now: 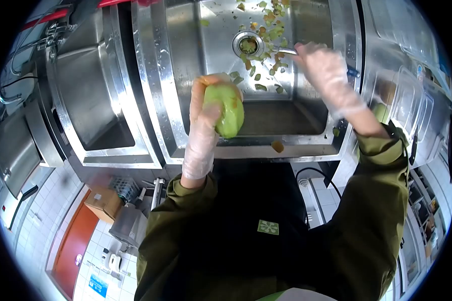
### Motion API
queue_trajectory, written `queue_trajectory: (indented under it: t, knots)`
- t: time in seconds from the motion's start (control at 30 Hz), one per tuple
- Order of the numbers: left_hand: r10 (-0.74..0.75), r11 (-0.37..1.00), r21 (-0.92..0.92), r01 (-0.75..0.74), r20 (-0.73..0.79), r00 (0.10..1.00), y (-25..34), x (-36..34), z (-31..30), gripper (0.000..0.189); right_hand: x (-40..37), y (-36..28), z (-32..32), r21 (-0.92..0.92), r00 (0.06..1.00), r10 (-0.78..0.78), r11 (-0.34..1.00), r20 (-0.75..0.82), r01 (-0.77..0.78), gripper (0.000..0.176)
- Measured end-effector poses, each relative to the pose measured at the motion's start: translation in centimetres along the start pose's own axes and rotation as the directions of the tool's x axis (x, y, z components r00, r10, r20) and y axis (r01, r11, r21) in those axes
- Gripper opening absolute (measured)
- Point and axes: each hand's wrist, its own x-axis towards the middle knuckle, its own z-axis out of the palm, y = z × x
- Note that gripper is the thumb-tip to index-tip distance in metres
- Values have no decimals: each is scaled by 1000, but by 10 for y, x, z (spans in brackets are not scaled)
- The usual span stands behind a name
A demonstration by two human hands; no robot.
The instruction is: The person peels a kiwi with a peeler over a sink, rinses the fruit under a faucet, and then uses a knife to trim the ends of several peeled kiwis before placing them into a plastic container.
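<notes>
My left hand, in a clear plastic glove, is closed around a pale green, largely peeled fruit. The fruit has a wet, faceted surface, and its exact kind cannot be told. My right hand, also gloved, grips a slim tool with a metal front end and a blue handle end; I cannot make out whether it is a knife or a peeler. The tool is apart from the fruit, above the right side of the steel sink. Green and orange-brown peelings lie scattered over the sink floor.
The drain holds some peelings. A second sink basin is at the left, with taps behind it. Clear plastic containers stand at the right. One brown scrap sits on the front rim. A cardboard box is lower left.
</notes>
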Motion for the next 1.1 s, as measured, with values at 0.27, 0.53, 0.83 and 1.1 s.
queue_trajectory:
  t: [0.27,0.53,0.83,1.1]
  knots:
    - [-20,998,-54,13,-115,993,-2,10,-1,57,-6,-5,-21,119,944,-100,982,-313,143,26]
    - [-30,995,-96,21,-97,995,-2,10,-4,56,-19,-13,-5,445,970,40,893,-241,74,19]
    - [-140,981,-151,125,-92,986,19,5,11,57,-10,-39,-81,479,959,-127,845,-252,237,43]
    - [-211,974,-115,196,-141,967,11,-1,16,50,-2,-49,-80,383,945,-195,878,-262,287,47]
